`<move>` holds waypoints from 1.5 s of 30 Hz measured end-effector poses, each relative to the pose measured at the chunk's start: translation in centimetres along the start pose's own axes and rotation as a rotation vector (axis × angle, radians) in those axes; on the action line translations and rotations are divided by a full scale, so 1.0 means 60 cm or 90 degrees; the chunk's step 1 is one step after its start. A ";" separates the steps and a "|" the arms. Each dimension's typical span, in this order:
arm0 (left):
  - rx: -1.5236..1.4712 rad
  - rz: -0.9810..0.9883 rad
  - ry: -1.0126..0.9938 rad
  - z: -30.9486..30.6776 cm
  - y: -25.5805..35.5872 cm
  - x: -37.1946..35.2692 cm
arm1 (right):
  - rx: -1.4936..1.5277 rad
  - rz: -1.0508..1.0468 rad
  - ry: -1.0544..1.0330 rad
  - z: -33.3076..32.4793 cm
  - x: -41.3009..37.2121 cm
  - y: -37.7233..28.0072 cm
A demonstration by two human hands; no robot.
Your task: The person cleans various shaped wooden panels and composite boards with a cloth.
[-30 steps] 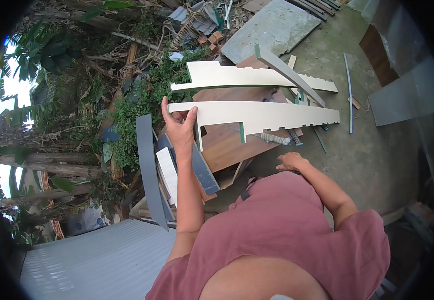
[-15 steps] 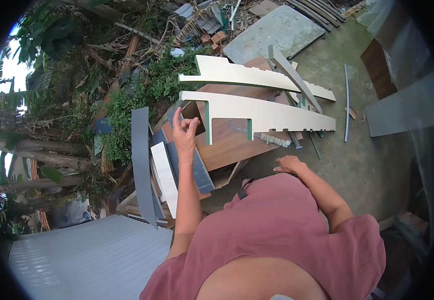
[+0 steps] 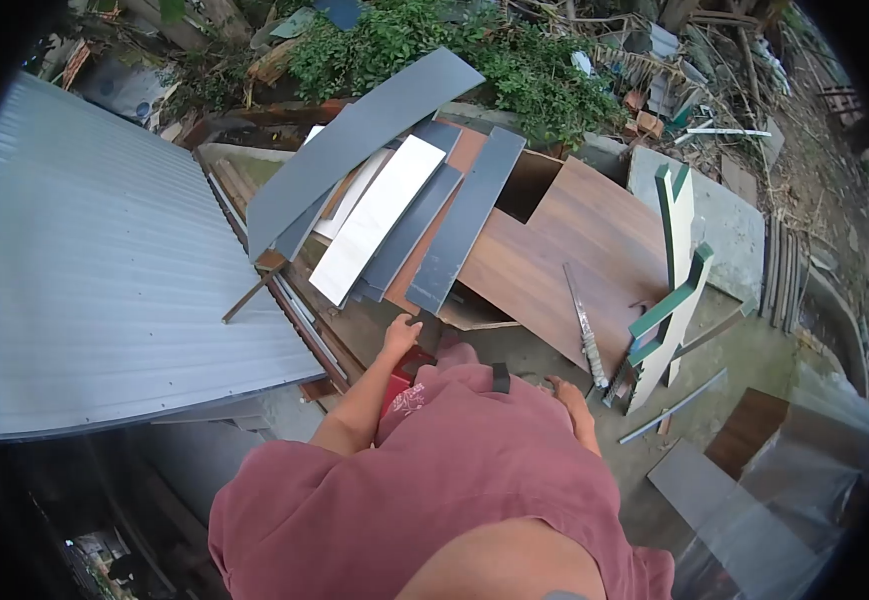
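Observation:
My left hand (image 3: 400,336) is low in front of me, its fingers loosely bent and apart, with nothing visible in them. It is just below the near ends of a white board (image 3: 380,220) and several dark grey boards (image 3: 467,222). Beside my shirt, my right hand (image 3: 570,398) hangs partly hidden, fingers loosely apart and nothing seen in it. A saw-like blade with a wrapped handle (image 3: 593,352) lies on a wood-grain panel (image 3: 565,260) beyond that hand. Two notched cream boards with green edges (image 3: 680,300) stand to the right, seen nearly edge-on.
A corrugated metal sheet (image 3: 135,270) fills the left side. One long grey board (image 3: 365,140) lies across the pile. Green shrubs (image 3: 545,75) grow behind it. On the right are a concrete slab (image 3: 735,255), a thin grey strip (image 3: 673,407) and plastic sheeting (image 3: 755,500).
My view has swung left, so the board pile is now in the middle and the cream boards at the right. My left hand has come down from its raised position; both hands are nearer my body.

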State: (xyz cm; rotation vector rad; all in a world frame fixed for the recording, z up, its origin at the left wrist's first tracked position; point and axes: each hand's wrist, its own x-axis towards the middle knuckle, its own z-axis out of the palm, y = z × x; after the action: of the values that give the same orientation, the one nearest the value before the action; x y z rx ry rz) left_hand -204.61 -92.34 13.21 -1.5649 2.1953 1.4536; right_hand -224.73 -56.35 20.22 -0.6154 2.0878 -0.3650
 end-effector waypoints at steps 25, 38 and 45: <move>-0.699 -0.363 0.271 -0.281 -0.234 0.278 | 0.195 -0.176 0.194 -0.193 0.744 -0.616; -0.614 -0.195 0.243 -0.361 -0.210 0.262 | 0.095 -0.044 0.313 -0.151 0.638 -0.603; -0.462 -0.035 0.140 -0.512 0.015 0.180 | 0.282 0.065 0.306 -0.061 0.487 -0.437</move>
State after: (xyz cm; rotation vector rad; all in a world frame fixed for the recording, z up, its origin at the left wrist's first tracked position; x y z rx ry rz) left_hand -197.33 -121.91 24.75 -2.0325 1.7751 2.3240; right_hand -233.98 -94.25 14.59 -0.1616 2.3635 -0.9604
